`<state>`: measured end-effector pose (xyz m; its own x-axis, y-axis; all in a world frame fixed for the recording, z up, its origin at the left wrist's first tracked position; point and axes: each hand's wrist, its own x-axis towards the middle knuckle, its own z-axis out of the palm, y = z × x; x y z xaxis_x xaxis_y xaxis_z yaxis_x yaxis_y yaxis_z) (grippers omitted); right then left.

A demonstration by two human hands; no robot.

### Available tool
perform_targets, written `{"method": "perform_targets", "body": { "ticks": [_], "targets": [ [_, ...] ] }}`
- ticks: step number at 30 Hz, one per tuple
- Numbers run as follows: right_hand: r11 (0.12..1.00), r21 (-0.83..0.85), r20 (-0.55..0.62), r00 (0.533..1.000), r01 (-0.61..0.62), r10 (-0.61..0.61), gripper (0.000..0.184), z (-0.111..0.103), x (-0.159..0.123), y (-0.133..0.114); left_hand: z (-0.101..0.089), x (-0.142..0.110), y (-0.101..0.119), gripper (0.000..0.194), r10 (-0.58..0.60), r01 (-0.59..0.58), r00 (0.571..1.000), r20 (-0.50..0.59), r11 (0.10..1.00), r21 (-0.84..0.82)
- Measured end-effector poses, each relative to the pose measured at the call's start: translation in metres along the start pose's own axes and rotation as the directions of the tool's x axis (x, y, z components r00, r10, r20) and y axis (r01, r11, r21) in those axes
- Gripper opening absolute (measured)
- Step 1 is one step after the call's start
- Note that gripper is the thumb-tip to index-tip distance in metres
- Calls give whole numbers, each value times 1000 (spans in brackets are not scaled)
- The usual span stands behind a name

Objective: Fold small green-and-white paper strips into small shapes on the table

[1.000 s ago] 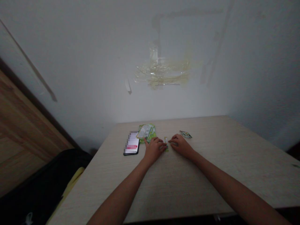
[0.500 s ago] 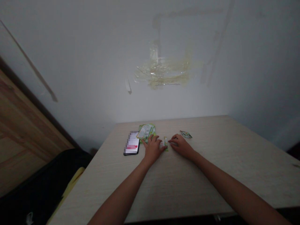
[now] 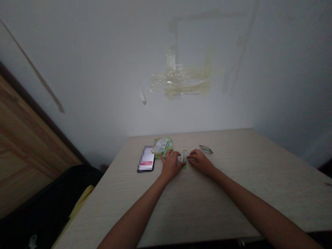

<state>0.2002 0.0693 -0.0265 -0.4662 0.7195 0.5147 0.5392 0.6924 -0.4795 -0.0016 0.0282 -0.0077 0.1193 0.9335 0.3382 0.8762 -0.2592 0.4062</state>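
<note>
A small green and white wrapper (image 3: 185, 159), with a narrow strip standing out along its right part, lies on the table between my hands. My left hand (image 3: 171, 165) rests on its left side, fingers spread, thumb near the strip's lower end. Part of the wrapper is hidden under those fingers. On the other side, my right hand (image 3: 199, 160) has its fingers curled together, with the fingertips at the strip's right edge. Just beyond my left hand is a pile of flat green and white wrappers (image 3: 162, 145).
A phone (image 3: 146, 159) with a lit, partly blurred screen lies left of the pile. A small folded packet (image 3: 206, 149) sits behind my right hand. The pale wooden table (image 3: 228, 214) meets a wall (image 3: 103, 69) with peeling tape (image 3: 181, 81). Dark and yellow cloth hangs at the left.
The strip of the wrapper stands out more and has shifted slightly right, closer to my right fingertips. My left hand has moved slightly right; my right hand has barely moved.
</note>
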Motion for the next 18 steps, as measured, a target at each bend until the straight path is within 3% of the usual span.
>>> {"method": "perform_targets", "body": {
  "ticks": [7, 13, 18],
  "targets": [
    [976, 205, -53, 995, -74, 86, 13, 3, 3, 2, 2, 0, 3, 39, 35, -35, 999, -2, 994, -99],
    [953, 276, -68, 986, -125, 149, 15, 4, 6, 1, -1, -1, 7, 39, 49, -53, 998, -41, 992, -114],
    [940, 319, -100, 982, -121, 160, 15, 6, 6, 5, -3, -4, 10, 21, 88, -92, 995, -50, 994, -64]
  ]
}}
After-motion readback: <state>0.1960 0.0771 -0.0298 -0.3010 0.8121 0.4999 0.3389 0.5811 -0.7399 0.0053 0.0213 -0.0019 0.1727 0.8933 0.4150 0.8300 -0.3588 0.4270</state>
